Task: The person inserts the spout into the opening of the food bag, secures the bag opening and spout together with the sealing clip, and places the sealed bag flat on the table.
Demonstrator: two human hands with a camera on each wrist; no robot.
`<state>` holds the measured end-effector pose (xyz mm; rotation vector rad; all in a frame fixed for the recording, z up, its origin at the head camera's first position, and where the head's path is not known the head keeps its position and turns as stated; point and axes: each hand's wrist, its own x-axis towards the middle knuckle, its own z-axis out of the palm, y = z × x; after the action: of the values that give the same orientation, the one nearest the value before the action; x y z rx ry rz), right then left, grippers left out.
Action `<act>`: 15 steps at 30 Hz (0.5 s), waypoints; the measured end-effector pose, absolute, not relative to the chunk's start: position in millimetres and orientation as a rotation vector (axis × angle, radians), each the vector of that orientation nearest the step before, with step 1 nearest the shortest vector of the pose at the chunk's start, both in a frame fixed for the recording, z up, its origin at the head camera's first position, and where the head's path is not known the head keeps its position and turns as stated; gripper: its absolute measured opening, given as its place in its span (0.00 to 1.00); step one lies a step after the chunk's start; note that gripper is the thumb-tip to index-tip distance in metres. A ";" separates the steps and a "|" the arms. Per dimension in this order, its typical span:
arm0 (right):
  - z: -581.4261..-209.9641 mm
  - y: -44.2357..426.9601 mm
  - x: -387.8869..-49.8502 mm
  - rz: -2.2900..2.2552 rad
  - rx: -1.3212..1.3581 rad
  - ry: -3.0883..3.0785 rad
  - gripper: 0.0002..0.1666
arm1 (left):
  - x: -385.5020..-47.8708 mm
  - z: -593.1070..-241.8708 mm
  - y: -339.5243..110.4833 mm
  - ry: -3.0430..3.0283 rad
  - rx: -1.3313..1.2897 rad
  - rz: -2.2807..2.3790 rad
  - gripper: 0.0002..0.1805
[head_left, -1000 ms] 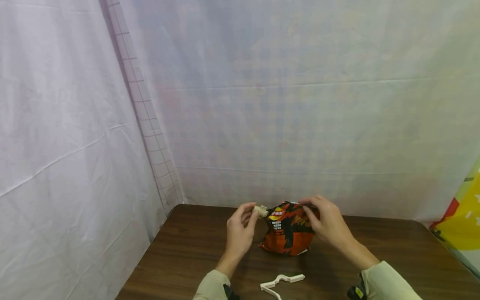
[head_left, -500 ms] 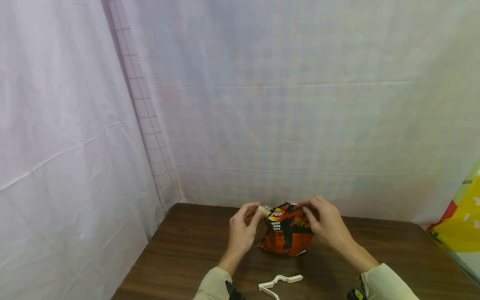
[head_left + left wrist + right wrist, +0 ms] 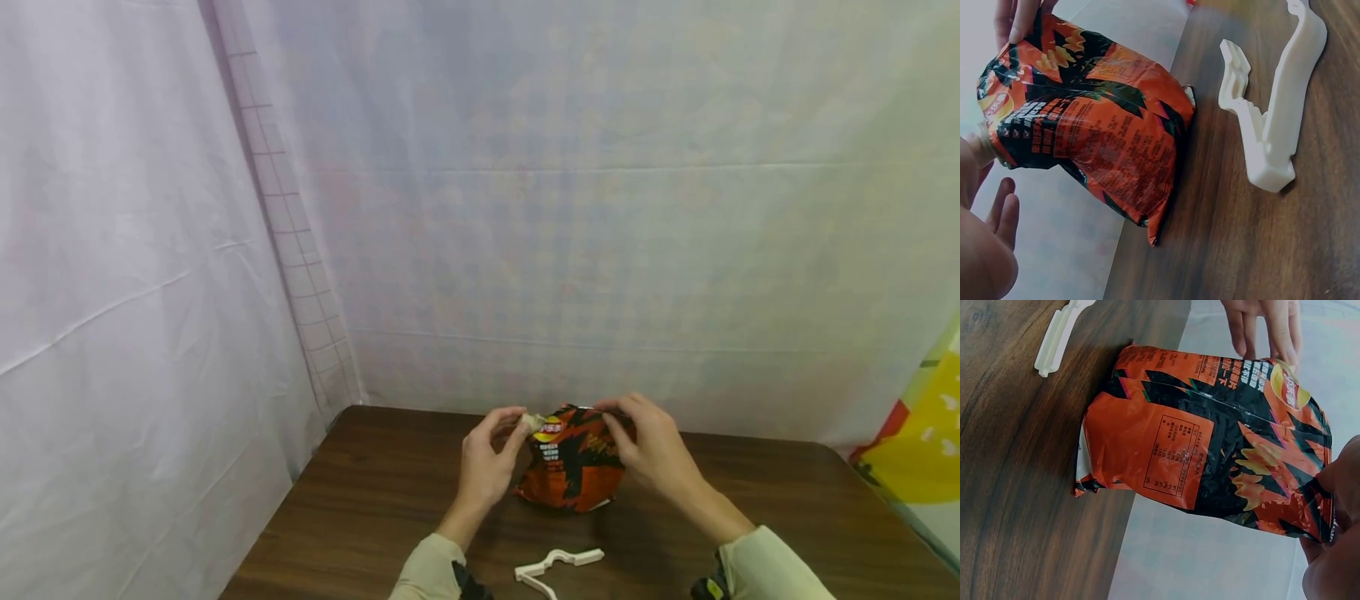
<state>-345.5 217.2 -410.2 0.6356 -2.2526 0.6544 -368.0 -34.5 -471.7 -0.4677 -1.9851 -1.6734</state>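
Chip bag [image 3: 573,471], just one, standing on the counter [image 3: 382,500], left hand [image 3: 486,460] now closer in than a second ago, pinching one pale piece [image 3: 535,422] at its upper left, right hand [image 3: 654,443] gripping its top edge, one white clip [image 3: 1286,103] in front of it.

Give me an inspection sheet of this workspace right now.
Surface: brown wood-grain table.
Job's things: orange-and-black snack bag, held upright; white clip, arms spread, lying on the table; small pale thing at the bag's upper left corner, kind unclear.
Clutter: nothing seen.
Hands: left hand pinches the pale thing; right hand pinches the bag's upper right edge.
Cables: nothing seen.
Surroundings: white curtains behind and left; yellow-and-red item at right, cut off.
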 end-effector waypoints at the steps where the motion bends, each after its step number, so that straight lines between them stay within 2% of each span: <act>1: -410.1 217.0 -345.6 0.655 0.636 -2.252 0.13 | -368.2 -472.2 -34.0 -1.978 -0.470 -1.679 0.12; 15: -410.5 216.9 -344.5 0.675 0.627 -2.272 0.13 | -368.3 -477.0 -31.9 -1.943 -0.457 -1.834 0.12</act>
<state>-344.5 216.9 -410.5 0.6274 -2.2718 0.6749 -368.3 -31.9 -477.0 -0.4571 -1.9432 -1.8340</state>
